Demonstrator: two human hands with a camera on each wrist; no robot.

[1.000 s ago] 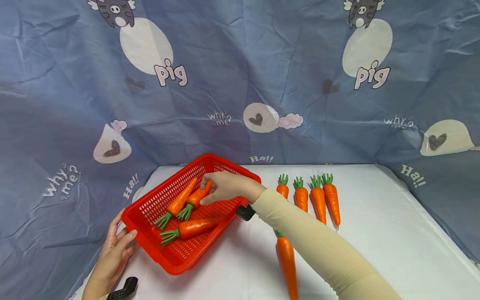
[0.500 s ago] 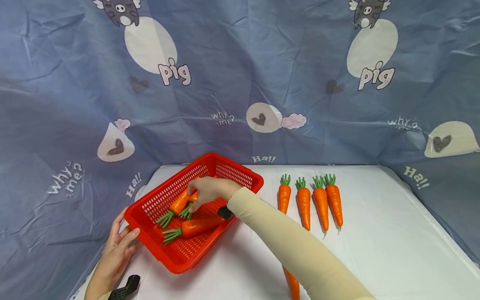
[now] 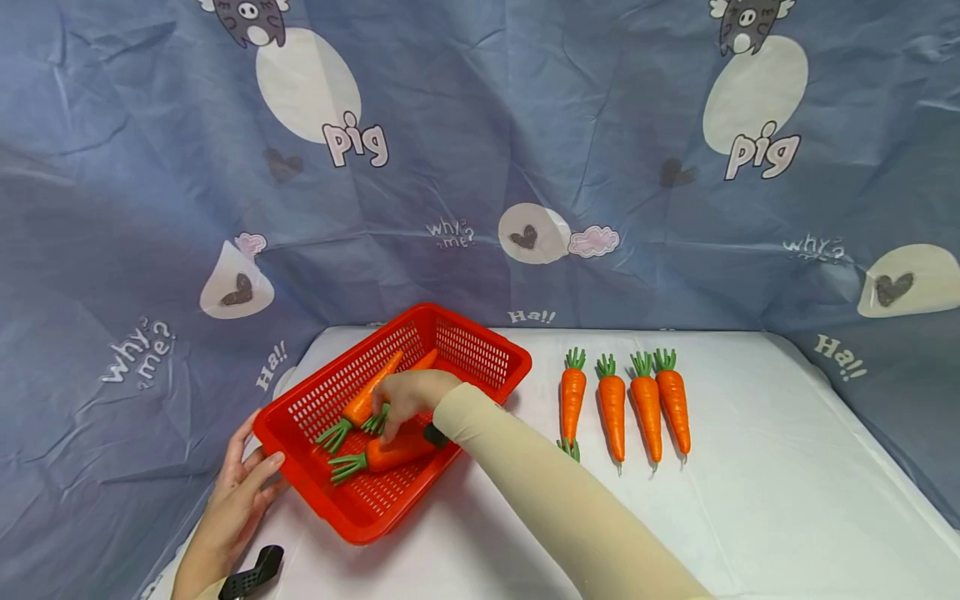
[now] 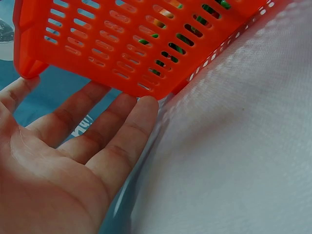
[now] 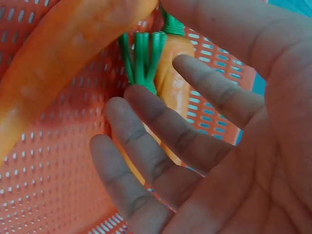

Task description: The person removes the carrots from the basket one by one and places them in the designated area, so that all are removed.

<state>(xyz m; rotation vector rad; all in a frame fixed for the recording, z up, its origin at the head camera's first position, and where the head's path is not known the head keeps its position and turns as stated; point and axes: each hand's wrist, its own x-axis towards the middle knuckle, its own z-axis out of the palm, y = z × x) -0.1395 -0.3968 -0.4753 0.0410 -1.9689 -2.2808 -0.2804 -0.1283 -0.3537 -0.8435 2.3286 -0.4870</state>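
Gripping the basket's near-left corner, the left hand [image 3: 231, 502] sets its thumb on the rim, its fingers reaching beneath the lip and against the outer wall. The right hand [image 3: 407, 393] is inside the basket, fingers spread and loosely bent over two carrots' green tops; whether any fingertip touches a carrot, I cannot tell. Its pale sleeve [image 3: 555, 492] crosses above the basket's near long edge and the white table [image 3: 757, 500].

The red basket [image 3: 318, 496] sits at an angle on the table's left part, one corner toward the person, another close to the backdrop. Inside, the front carrot [image 3: 397, 454] lies along the near wall, under the thumb side of the right hand. The middle carrot [image 3: 425, 362], partly hidden by that hand, lies just beside the left carrot [image 3: 359, 408], which runs along the far long wall.

Bare white cloth leaves a strip between the basket's right corner and the row of four carrots [image 3: 612, 412], their leaves pointing away. One more green top [image 3: 569, 451] pokes out beyond the sleeve, at the first one's tip. Wider room stretches from the row to the table's right edge. Past the far edge hangs a blue curtain [image 3: 630, 292] with pig prints.
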